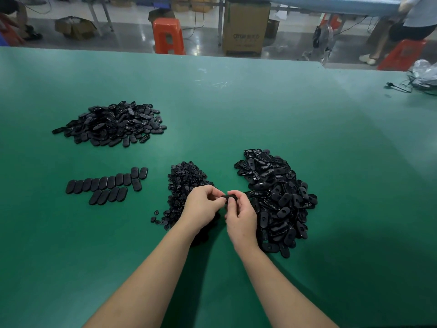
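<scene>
- Black oval piece [229, 199]: one item, held above the table [260, 110] at near centre, in the gap between the two near heaps. Long axis runs left to right, one end to each hand.
- Left hand [203, 207]: fingers [212, 192] curled in, pinching the left end of the black oval piece. It sits over the near edge of the heap of small parts.
- Right hand [241, 215]: fingers [236, 194] curled round the right end of the same piece, thumb on the near side. Both hands are level with each other, so neither is nearer.
- Heap of small parts [184, 178]: small black fittings, just left of the hands and closest to the left hand. A few strays lie at its near-left edge.
- Right heap of shells [279, 197]: black oval shells, loose, just right of the right hand.
- Far-left heap [111, 124]: similar oval shells, well apart from the hands.
- Laid-out rows [106, 184]: oval pieces set side by side in two lines, left of the small parts. Judged to be the spot for the held piece, to the left past the left hand.
- Hard to make out: most of the held piece is covered by fingertips, so I cannot tell whether a small fitting is already in it or which face is up.
</scene>
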Demonstrator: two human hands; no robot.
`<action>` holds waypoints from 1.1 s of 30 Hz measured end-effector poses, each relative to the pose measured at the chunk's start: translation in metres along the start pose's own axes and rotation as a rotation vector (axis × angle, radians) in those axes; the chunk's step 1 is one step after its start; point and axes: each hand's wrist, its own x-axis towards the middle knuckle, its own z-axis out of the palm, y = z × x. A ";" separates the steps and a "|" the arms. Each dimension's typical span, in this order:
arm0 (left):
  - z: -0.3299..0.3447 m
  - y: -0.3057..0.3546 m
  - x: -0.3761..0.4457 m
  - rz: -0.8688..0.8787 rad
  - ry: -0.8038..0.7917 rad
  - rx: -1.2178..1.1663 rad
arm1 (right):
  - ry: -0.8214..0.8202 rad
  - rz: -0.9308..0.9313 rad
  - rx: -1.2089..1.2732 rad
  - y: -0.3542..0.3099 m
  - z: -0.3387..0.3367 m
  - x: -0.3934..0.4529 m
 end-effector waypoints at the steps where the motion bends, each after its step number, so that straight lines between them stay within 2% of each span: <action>1: 0.001 -0.001 0.000 0.003 0.007 0.005 | 0.000 -0.002 -0.001 0.000 0.000 0.000; 11: 0.007 0.001 -0.003 0.019 0.048 0.024 | 0.006 -0.022 0.007 0.003 -0.001 0.001; 21: -0.001 0.002 -0.001 0.092 -0.034 0.100 | 0.030 -0.058 -0.013 0.002 -0.001 0.000; 26: 0.001 0.002 -0.003 0.102 0.012 0.102 | 0.041 -0.067 -0.027 0.001 -0.001 -0.001; 33: 0.004 0.002 -0.010 0.093 0.027 0.147 | 0.036 0.001 0.017 -0.002 0.000 0.000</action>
